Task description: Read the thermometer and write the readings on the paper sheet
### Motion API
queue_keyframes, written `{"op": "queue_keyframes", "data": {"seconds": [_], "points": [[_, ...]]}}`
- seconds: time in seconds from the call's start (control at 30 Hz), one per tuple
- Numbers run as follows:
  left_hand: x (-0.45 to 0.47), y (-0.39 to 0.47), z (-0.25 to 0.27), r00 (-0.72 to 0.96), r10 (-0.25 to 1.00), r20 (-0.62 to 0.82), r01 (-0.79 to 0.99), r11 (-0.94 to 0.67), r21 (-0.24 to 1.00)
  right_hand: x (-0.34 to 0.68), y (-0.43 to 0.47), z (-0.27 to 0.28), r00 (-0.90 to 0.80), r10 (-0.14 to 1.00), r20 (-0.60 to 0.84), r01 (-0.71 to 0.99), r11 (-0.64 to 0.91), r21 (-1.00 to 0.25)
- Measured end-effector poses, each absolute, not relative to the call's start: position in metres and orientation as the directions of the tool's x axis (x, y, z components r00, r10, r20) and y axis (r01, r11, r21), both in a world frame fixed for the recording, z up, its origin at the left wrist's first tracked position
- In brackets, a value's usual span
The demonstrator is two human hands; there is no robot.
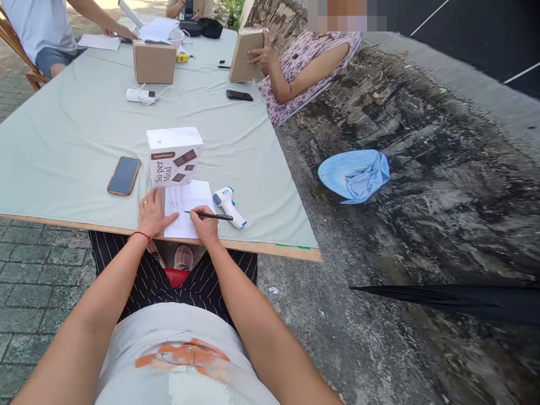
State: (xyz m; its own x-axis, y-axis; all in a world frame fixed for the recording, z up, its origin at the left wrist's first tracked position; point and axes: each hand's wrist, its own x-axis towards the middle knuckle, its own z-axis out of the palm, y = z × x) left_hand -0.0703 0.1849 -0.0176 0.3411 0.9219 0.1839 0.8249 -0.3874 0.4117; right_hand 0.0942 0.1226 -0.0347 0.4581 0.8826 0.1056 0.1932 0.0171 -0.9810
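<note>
A sheet of paper point(192, 197) with handwriting on its left part lies at the near edge of the cloth-covered table point(80, 152). My right hand point(205, 226) grips a black pen point(215, 215), its tip on or just over the sheet. Fingers apart, my left hand point(152, 214) lies flat at the sheet's left edge, with the thumb on the paper. A white "Su-per Meal" box point(175, 157) stands right behind the sheet. Just right of the paper rests a white and blue infrared thermometer point(230, 207). To the left is a phone point(124, 175), its screen dark.
Farther back are a cardboard box point(154, 63), a white device with a cord point(141, 95), a yellow tape measure point(182, 57) and a black phone point(239, 95). One person at right holds a tan box point(244, 55); others sit behind. A blue hat point(354, 175) lies on the rock.
</note>
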Motion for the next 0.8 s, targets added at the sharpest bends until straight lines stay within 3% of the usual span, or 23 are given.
{"op": "queue_keyframes", "data": {"seconds": [0.8], "points": [[-0.0702,0.1854,-0.0183,0.339,0.923,0.182,0.828,-0.385,0.408,0.0897,0.1230,-0.0370,0.409,0.903,0.130,0.262,0.020,-0.965]]}}
